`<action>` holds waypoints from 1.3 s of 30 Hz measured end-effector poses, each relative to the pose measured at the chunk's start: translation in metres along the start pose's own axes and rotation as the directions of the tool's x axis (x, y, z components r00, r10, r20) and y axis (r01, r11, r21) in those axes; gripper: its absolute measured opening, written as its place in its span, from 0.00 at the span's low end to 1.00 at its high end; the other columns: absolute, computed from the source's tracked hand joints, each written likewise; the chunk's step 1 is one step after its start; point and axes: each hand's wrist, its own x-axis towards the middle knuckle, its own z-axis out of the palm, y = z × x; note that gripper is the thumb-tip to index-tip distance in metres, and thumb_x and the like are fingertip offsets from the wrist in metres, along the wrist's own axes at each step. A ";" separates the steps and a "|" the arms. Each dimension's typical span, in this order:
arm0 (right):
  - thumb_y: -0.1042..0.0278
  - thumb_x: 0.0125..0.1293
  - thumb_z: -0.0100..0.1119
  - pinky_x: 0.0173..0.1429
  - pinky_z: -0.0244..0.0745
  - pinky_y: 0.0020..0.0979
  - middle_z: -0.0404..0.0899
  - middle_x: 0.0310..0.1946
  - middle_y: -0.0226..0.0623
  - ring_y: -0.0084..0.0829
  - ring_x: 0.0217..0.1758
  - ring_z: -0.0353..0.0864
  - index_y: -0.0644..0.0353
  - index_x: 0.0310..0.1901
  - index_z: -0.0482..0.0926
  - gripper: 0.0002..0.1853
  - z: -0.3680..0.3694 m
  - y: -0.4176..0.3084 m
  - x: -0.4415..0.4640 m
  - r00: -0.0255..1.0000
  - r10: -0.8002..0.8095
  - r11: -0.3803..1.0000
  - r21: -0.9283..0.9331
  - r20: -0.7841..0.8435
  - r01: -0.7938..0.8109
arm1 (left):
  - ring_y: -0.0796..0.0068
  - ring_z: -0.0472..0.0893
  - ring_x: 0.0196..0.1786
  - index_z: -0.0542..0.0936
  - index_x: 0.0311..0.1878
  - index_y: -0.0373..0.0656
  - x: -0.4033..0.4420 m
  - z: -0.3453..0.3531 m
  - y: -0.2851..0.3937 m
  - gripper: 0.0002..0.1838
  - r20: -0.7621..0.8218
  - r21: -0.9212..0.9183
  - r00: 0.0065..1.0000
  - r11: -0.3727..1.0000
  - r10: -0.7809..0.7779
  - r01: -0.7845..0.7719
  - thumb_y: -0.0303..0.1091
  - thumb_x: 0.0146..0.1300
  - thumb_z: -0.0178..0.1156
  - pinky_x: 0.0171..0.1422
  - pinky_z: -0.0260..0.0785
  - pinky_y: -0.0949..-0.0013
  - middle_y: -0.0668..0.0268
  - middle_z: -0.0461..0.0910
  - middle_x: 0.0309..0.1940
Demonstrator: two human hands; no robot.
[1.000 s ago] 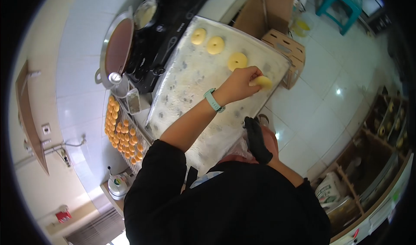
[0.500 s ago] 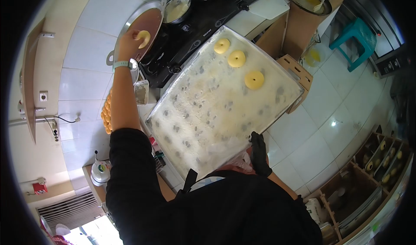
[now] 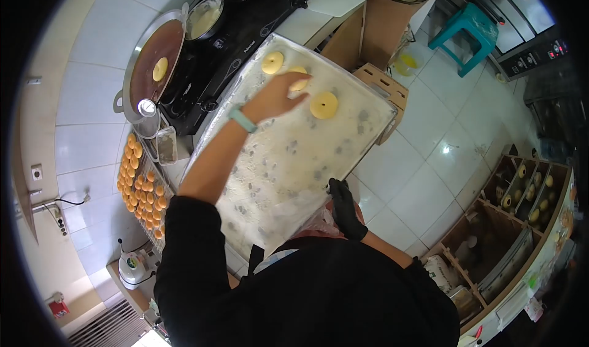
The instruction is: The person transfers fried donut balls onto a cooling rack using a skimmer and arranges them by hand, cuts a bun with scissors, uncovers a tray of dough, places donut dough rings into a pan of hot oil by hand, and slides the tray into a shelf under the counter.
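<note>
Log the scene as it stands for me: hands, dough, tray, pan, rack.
Left hand: bare, with a wristband; open at the middle round on the tray, contact unclear
Right hand: black glove, at the tray's near edge; grip unclear
Tray: pale, dusty, dark-spotted
Dough: three pale rounds along the tray's far side
Pan: one round in brownish liquid
Rack: many browned pieces, too many to count surely
</note>
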 end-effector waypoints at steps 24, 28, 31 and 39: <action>0.59 0.65 0.41 0.42 0.63 0.23 0.68 0.31 0.30 0.21 0.35 0.65 0.64 0.35 0.70 0.15 0.001 0.024 0.007 0.999 0.047 0.997 0.063 -0.011 -0.046 | 0.76 0.79 0.35 0.76 0.40 0.39 -0.075 -0.119 -0.013 0.16 -0.596 0.040 0.765 0.942 -0.245 0.334 0.29 0.46 0.63 0.38 0.71 0.76 0.61 0.79 0.34; 0.58 0.65 0.42 0.42 0.64 0.23 0.68 0.31 0.29 0.21 0.35 0.66 0.62 0.38 0.69 0.14 0.000 0.024 0.007 1.000 0.025 0.996 0.090 -0.001 -0.025 | 0.71 0.79 0.36 0.77 0.41 0.39 -0.104 -0.200 -0.058 0.15 -0.821 0.045 0.522 0.887 -0.229 0.460 0.28 0.46 0.60 0.43 0.70 0.72 0.57 0.79 0.33; 0.66 0.65 0.39 0.39 0.62 0.31 0.68 0.29 0.43 0.36 0.33 0.66 0.68 0.31 0.69 0.13 0.003 0.026 0.007 0.999 0.034 0.987 0.160 -0.031 -0.028 | 0.67 0.78 0.40 0.76 0.43 0.40 -0.118 -0.218 -0.105 0.18 -0.689 0.257 0.632 0.696 -0.354 0.671 0.33 0.47 0.59 0.45 0.68 0.71 0.58 0.78 0.37; 0.59 0.65 0.42 0.40 0.63 0.24 0.68 0.31 0.28 0.21 0.34 0.65 0.62 0.37 0.70 0.13 0.001 0.024 0.007 0.999 0.054 0.987 0.154 0.009 -0.054 | 0.60 0.78 0.36 0.78 0.36 0.39 -0.067 -0.184 -0.070 0.10 -0.786 0.405 0.617 0.780 0.030 0.478 0.29 0.50 0.54 0.42 0.69 0.66 0.54 0.78 0.31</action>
